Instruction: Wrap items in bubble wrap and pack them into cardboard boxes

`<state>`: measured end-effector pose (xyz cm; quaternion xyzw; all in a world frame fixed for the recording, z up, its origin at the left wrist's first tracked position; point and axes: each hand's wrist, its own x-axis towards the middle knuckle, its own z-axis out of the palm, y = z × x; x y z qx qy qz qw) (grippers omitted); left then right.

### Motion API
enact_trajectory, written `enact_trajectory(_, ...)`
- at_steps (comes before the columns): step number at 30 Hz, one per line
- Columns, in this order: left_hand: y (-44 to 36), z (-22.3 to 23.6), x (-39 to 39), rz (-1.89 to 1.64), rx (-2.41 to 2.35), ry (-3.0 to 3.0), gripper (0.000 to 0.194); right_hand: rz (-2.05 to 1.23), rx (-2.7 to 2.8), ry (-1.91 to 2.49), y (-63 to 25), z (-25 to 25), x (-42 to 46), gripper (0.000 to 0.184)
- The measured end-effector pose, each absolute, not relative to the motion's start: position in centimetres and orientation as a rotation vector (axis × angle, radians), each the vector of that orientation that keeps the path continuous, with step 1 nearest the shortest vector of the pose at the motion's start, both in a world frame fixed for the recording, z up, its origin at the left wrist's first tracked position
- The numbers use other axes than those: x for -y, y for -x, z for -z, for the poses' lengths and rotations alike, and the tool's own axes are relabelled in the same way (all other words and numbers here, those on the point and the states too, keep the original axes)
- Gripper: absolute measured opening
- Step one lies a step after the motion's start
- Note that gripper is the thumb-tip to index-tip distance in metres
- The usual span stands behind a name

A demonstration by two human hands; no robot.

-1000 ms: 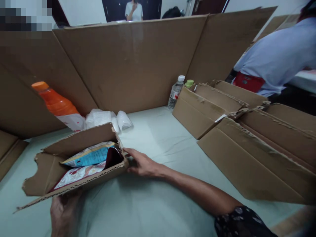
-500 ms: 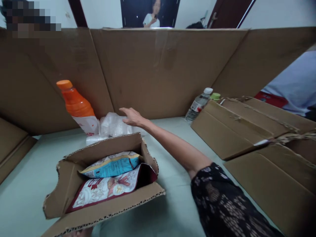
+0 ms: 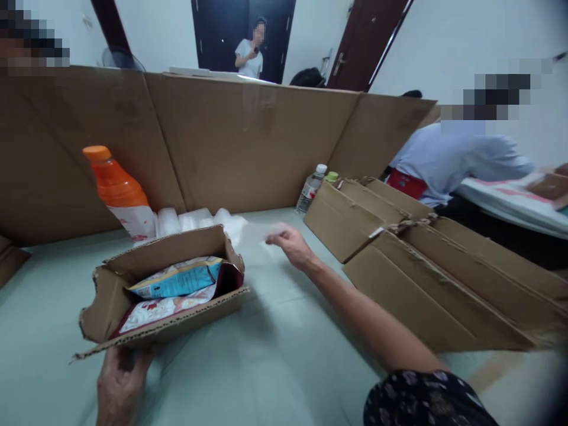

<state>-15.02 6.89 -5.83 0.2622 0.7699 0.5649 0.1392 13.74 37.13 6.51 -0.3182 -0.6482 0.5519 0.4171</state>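
Note:
My left hand (image 3: 119,381) grips the near side of an open cardboard box (image 3: 168,248), its fingertips hidden under the box. Inside the box lie a blue snack packet (image 3: 184,281) and a dark red and white packet (image 3: 171,303), both leaning. My right hand (image 3: 295,245) is stretched forward to the right of the box and pinches the end of clear plastic wrap (image 3: 260,232), blurred by motion. This wrap runs left to a bundle of bubble wrap (image 3: 195,220) behind the box.
An orange drink bottle (image 3: 122,192) leans at the back left against a tall cardboard wall (image 3: 248,148). A water bottle (image 3: 310,189) and a green-capped bottle (image 3: 331,176) stand beside cardboard boxes (image 3: 399,284) on the right. Another person (image 3: 452,148) bends over at the far right.
My right hand has moved right from above the bubble wrap and now pulls out an end of it. My left hand shows more below the box. The view has swung right.

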Motion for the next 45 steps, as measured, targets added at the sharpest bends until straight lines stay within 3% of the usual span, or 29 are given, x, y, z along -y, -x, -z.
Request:
enact_trajectory(5,14.4,2.6,-7.2,-1.622,-2.092,-0.683,0.067,-1.594,1.533,0.978,-19.5,-1.7,-27.0,0.034)
enact_trajectory(10,9.9,-0.6,-3.6,-1.722,-2.294,-0.967,0.089,-1.809,1.535,0.867,-19.9,0.2,-19.6,0.044)
enact_trajectory(12,7.2,-1.2,-1.7,-1.679,-2.347,-1.211,0.086,-1.864,1.539,0.865,-19.6,0.4,-17.5,0.044)
enact_trajectory(16,2.2,-0.9,0.3,-1.235,-2.063,-1.559,0.075,-1.957,1.510,0.925,-19.3,0.6,-14.5,0.044)
enact_trajectory(20,-0.3,-0.5,-1.1,-1.108,-1.896,-1.365,0.071,-1.950,1.463,0.981,-19.8,0.9,-12.9,0.036)
enact_trajectory(24,-0.5,-1.1,-4.0,-1.069,-1.923,-1.228,0.068,-1.621,1.649,1.109,-21.2,0.5,-12.3,0.023)
enact_trajectory(28,-0.4,-0.9,-6.2,-0.946,-1.978,-1.359,0.067,-0.838,1.956,1.085,-22.5,-0.5,-11.4,0.038)
enact_trajectory(31,-0.5,-0.1,-6.8,-0.834,-2.056,-1.443,0.062,-0.611,2.357,0.875,-22.1,-0.6,-11.3,0.039)
enact_trajectory(35,-0.1,0.4,-5.3,-0.904,-2.075,-1.652,0.054,-0.531,2.608,0.816,-20.8,0.2,-12.0,0.028)
enact_trajectory(39,0.6,0.0,-2.3,-1.020,-1.852,-1.977,0.054,-0.772,2.545,0.827,-20.6,0.2,-12.4,0.024)
enact_trajectory(42,0.4,0.0,-1.2,-0.936,-1.786,-1.892,0.044,-1.046,2.456,0.846,-21.0,-0.3,-12.1,0.023)
enact_trajectory(45,-0.1,0.5,-2.0,-0.916,-1.907,-1.758,0.040,-0.980,2.349,0.943,-21.5,-0.7,-11.7,0.028)
